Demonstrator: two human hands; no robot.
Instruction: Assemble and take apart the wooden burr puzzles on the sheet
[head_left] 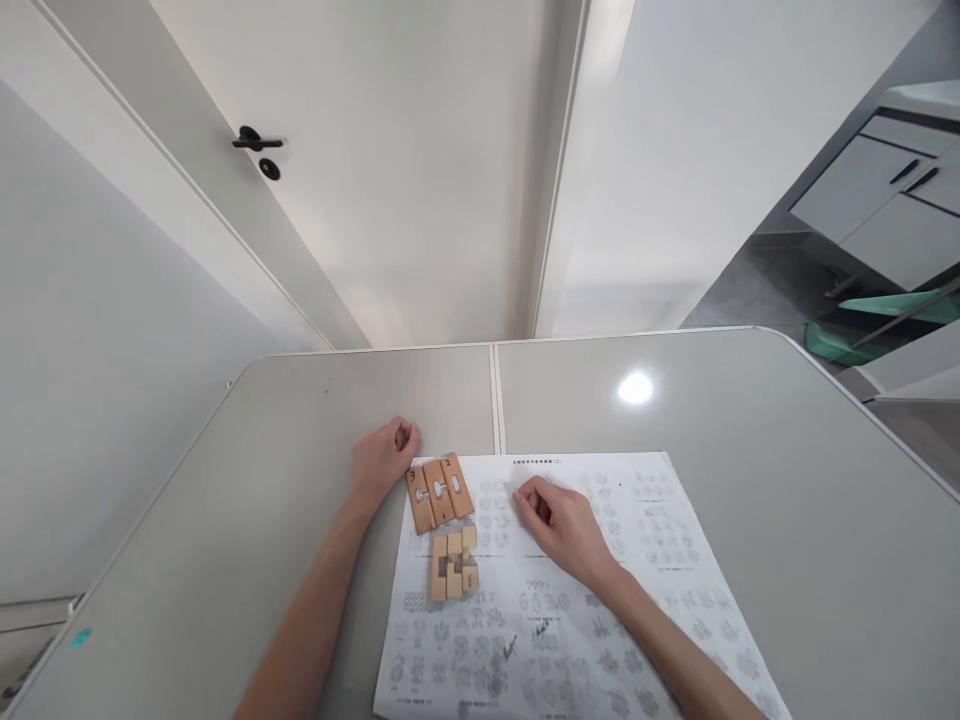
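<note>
My left hand [384, 458] rests on the table in a loose fist, just left of the paper's upper corner. Its curled fingers hold nothing that I can see. Right beside it lie three flat reddish-brown wooden puzzle pieces [444, 508] with cut-out slots, numbered in pen. Below them sits a group of paler notched wooden puzzle pieces [454, 545], placed side by side. My right hand [566, 525] lies on the printed sheet [585, 640], fingers curled in and nothing visible in them. Neither hand touches the paler pieces.
Rows of small diagrams and some handwriting cover the sheet. The grey table [810, 500] has a seam [496, 400] down its middle and a bright light reflection. Beyond its far edge stands a white door [420, 180] with a black handle [257, 143]. White cabinets [870, 190] are at far right.
</note>
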